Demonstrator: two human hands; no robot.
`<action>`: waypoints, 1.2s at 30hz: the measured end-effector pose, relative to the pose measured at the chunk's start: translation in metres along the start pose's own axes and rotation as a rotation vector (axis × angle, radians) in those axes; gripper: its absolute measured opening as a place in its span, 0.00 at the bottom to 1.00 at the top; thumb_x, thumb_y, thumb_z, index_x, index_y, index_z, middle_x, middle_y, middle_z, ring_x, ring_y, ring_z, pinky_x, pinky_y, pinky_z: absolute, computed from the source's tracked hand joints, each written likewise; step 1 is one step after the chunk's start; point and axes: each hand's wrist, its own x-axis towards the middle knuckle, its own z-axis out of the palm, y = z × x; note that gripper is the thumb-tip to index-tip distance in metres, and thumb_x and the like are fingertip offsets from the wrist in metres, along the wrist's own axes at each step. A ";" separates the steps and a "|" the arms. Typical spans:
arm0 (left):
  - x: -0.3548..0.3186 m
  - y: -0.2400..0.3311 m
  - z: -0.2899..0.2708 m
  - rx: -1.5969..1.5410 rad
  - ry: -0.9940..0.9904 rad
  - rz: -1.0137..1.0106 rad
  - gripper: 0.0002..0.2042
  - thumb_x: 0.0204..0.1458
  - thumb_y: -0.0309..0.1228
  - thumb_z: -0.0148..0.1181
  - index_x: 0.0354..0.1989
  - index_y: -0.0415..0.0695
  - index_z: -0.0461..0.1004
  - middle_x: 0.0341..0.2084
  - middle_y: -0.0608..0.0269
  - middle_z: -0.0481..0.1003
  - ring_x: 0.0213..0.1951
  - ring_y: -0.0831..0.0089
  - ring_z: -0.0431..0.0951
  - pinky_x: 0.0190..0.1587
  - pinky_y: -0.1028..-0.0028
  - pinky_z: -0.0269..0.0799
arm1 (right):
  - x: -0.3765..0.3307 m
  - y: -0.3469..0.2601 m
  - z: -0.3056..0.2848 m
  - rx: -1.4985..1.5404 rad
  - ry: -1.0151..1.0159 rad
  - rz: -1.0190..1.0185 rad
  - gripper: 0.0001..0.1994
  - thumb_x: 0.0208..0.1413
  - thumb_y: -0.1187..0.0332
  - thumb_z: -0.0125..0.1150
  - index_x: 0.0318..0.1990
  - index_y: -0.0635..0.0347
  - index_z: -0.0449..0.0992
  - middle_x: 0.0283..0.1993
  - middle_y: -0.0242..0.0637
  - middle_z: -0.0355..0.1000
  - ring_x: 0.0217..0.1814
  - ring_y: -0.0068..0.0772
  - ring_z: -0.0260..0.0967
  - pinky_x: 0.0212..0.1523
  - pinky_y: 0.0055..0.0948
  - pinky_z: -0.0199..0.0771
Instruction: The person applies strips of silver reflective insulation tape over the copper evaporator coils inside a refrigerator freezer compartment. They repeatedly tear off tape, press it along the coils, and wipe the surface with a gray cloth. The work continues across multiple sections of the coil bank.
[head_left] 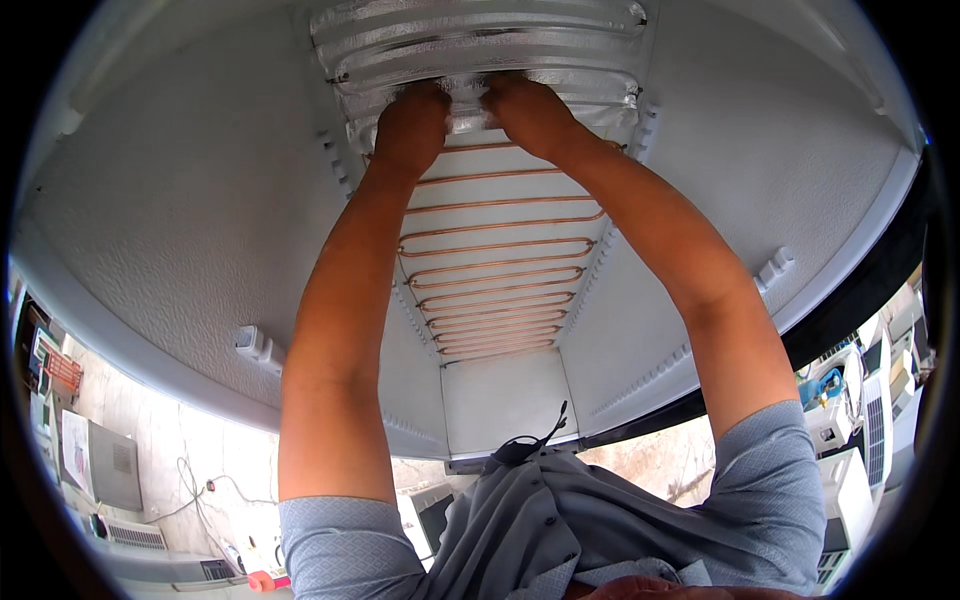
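Both my arms reach up into a white refrigerator cabinet, toward its back wall. Winding copper tubing [497, 249] runs down that wall in level loops. Over the upper loops lies shiny silver foil tape [480, 50], pressed into ridges along the tubes. My left hand [415, 125] is closed, its knuckles against the lower part of the foil. Just to its right, my right hand [525, 112] is also closed at the foil, a small gap between the two. The fingertips of both are hidden, so what they pinch cannot be made out exactly.
Ribbed shelf supports [336, 165] line both sides of the back wall. A white bracket [260, 347] juts from the left wall, another [775, 268] from the right. Outside, cables [195, 490] lie on the floor near a grey appliance [102, 462]; more units [850, 490] stand right.
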 end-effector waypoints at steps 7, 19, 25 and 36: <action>-0.012 -0.030 -0.017 0.059 -0.057 -0.049 0.04 0.58 0.24 0.58 0.38 0.41 0.78 0.39 0.52 0.79 0.47 0.51 0.79 0.48 0.54 0.77 | -0.029 0.035 -0.016 -0.101 -0.077 -0.002 0.14 0.49 0.81 0.61 0.44 0.62 0.80 0.50 0.44 0.75 0.56 0.48 0.74 0.54 0.42 0.80; -0.028 -0.062 -0.035 0.125 -0.138 -0.113 0.07 0.60 0.27 0.60 0.44 0.41 0.77 0.45 0.48 0.77 0.47 0.50 0.79 0.50 0.54 0.75 | -0.079 0.109 -0.058 -0.331 -0.284 0.076 0.08 0.58 0.70 0.61 0.42 0.60 0.82 0.46 0.43 0.79 0.51 0.46 0.78 0.54 0.42 0.79; -0.030 -0.072 -0.031 0.075 -0.061 -0.111 0.07 0.61 0.27 0.59 0.44 0.39 0.77 0.42 0.45 0.78 0.45 0.49 0.79 0.48 0.54 0.75 | -0.087 0.135 -0.052 -0.481 -0.217 0.110 0.11 0.58 0.70 0.61 0.46 0.59 0.83 0.47 0.45 0.79 0.50 0.48 0.79 0.50 0.46 0.81; -0.026 -0.081 -0.030 0.099 -0.132 -0.150 0.08 0.60 0.28 0.62 0.43 0.38 0.78 0.41 0.45 0.78 0.45 0.51 0.80 0.49 0.55 0.74 | -0.074 0.168 -0.061 -0.327 -0.378 -0.036 0.08 0.54 0.66 0.60 0.34 0.59 0.83 0.37 0.49 0.81 0.41 0.54 0.79 0.43 0.49 0.79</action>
